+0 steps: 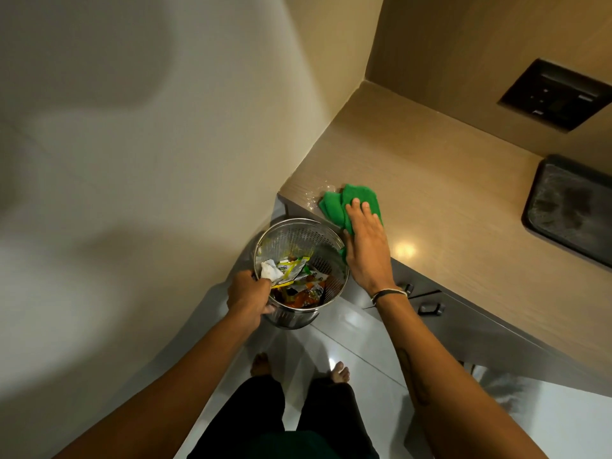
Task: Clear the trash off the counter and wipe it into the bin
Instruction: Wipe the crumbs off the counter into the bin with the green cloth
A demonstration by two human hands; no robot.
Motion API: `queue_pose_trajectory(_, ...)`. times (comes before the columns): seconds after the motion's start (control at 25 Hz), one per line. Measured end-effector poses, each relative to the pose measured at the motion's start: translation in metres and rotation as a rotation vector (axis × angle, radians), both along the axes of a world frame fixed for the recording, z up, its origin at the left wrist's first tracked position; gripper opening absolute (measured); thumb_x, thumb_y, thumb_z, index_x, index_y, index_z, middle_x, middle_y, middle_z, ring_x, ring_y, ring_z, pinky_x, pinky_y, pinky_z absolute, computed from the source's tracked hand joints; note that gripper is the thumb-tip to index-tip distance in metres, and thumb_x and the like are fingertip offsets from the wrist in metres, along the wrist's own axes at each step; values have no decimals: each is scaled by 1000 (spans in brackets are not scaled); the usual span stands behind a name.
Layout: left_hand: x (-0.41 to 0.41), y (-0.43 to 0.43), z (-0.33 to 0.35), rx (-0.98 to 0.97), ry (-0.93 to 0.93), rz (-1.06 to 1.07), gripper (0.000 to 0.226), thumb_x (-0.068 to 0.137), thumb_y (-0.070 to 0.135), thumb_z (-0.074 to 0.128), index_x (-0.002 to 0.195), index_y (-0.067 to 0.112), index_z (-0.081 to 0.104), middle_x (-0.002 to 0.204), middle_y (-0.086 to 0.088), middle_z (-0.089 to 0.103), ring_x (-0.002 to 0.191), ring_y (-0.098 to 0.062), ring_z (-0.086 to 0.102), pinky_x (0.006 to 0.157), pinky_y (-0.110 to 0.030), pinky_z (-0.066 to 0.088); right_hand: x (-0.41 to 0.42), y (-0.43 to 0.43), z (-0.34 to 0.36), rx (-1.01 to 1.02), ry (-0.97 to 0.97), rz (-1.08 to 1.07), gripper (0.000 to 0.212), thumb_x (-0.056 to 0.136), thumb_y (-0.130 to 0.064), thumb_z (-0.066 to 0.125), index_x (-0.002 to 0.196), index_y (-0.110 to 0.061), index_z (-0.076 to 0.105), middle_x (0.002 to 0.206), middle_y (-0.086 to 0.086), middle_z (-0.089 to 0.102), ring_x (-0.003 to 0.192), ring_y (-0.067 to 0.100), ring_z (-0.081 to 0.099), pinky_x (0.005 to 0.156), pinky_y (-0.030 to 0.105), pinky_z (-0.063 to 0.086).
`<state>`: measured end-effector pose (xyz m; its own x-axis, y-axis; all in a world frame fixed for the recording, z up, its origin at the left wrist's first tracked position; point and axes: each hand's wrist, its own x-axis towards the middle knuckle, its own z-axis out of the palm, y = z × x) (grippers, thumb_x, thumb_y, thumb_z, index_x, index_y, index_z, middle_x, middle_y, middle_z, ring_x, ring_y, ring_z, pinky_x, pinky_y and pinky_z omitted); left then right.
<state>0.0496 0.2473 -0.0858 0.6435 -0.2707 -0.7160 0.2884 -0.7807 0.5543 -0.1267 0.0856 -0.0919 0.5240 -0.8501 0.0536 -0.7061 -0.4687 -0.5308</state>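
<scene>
A perforated steel bin (298, 233) hangs just below the counter's front edge, held up by my left hand (249, 294), which grips its near rim. Inside lie crumpled wrappers (298, 283) and a white tissue wad (270, 270). My right hand (366, 243) lies flat, fingers together, pressing a green cloth (344, 202) onto the beige counter (430, 200) near its left corner. A few small wet spots (314, 193) glint on the counter just left of the cloth.
A dark tray (569, 210) sits at the counter's right. A black switch panel (556, 94) is set in the back wall. A pale wall runs along the left. Grey drawers with dark handles (430, 308) sit under the counter. My bare feet stand on glossy floor tiles.
</scene>
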Motion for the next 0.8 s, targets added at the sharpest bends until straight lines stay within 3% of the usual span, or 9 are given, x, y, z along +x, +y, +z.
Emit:
queue_pose_trajectory(0.2,-1,-1,9,-30,39,32,27,88,6,68,115,5,71,112,-21,73,98,-41,73,74,-57,67,16,23,9,138,-167,100,64,100,5,53,158,-19,41,170,5,34,160,17,23,135,39,13)
queue_pose_trajectory(0.48,-2,-2,12,-33,41,58,26,90,8,69,114,0,72,110,-24,73,97,-42,73,72,-56,67,2,56,18,321,-173,287,56,105,-3,52,155,-27,44,161,3,50,152,25,43,125,47,39)
queue_pose_trajectory(0.64,2,-3,15,-25,46,54,25,88,10,72,111,0,72,106,-23,74,93,-41,74,70,-52,67,3,33,33,344,-430,67,50,106,-3,51,152,-23,49,149,3,60,118,4,63,102,27,56)
queue_pose_trajectory(0.8,7,-3,14,-5,46,32,28,88,4,69,116,3,70,109,-22,73,94,-41,74,74,-55,67,-6,-20,52,197,-628,-183,43,106,-6,51,149,-12,52,141,0,61,123,-13,57,105,8,47)
